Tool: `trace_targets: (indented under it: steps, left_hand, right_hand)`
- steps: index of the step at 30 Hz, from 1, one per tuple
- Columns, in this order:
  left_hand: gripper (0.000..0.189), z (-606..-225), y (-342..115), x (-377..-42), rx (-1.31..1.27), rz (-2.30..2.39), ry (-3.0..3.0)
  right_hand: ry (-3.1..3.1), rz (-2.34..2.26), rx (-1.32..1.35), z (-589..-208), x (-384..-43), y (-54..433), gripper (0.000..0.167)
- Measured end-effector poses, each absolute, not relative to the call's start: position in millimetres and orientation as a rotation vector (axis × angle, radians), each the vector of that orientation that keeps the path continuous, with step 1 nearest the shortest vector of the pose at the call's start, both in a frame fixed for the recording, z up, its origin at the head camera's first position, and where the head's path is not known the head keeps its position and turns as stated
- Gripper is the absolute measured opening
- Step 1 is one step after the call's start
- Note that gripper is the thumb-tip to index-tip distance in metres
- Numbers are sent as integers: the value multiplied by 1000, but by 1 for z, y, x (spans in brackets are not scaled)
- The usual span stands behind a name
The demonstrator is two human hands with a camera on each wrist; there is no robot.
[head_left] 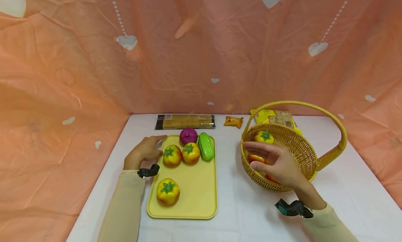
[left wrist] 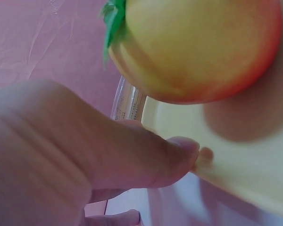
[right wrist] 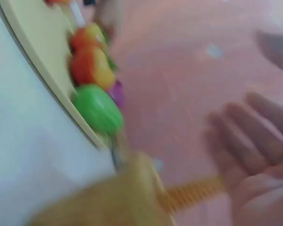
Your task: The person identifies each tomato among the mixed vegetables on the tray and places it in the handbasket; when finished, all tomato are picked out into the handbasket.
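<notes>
My left hand [head_left: 145, 150] rests at the far left corner of a yellow tray [head_left: 194, 196], its thumb [left wrist: 174, 157] touching the rim. On the tray lie a persimmon-like toy fruit [head_left: 168, 192] near the front, another such fruit [head_left: 172, 155] close to my left hand, and a third [head_left: 191, 153]. A purple onion-like toy [head_left: 188, 136] and a green cucumber-like toy [head_left: 206, 147] lie at its far end. Over the wicker basket [head_left: 309, 154], my right hand [head_left: 279, 165] holds nothing, its fingers extended. Inside the basket are a yellow fruit [head_left: 264, 137] and red-orange fruit [head_left: 257, 159], partly hidden by the hand.
A dark-ended pack of noodle-like sticks [head_left: 188, 122] lies behind the tray. To its right is a small orange packet [head_left: 233, 121]. Behind the basket lies a yellow bag [head_left: 273, 117]. The basket's tall handle [head_left: 329, 119] arches up on the right; a pink curtain [head_left: 201, 60] hangs behind.
</notes>
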State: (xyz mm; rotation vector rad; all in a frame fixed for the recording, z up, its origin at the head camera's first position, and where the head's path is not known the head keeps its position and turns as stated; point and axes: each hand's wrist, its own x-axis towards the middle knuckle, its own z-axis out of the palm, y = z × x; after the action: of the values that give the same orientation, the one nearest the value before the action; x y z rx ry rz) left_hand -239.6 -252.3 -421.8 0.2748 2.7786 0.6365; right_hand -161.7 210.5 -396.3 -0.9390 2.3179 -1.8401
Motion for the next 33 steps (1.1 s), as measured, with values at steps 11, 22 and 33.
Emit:
trace_targets:
  steps: [11, 22, 33]
  left_hand:
    - [74, -422, -253, -240, 336, 609, 2804]
    - [73, -421, -254, -239, 347, 607, 2810]
    - [72, -420, -253, -240, 299, 610, 2797]
  right_hand:
    - [1929, -1966, -1033, -413, -156, 151, 49]
    - [1921, -1721, -1025, -433, -157, 89, 51]
    - [2011, -1510, -1061, -450, -156, 37, 56]
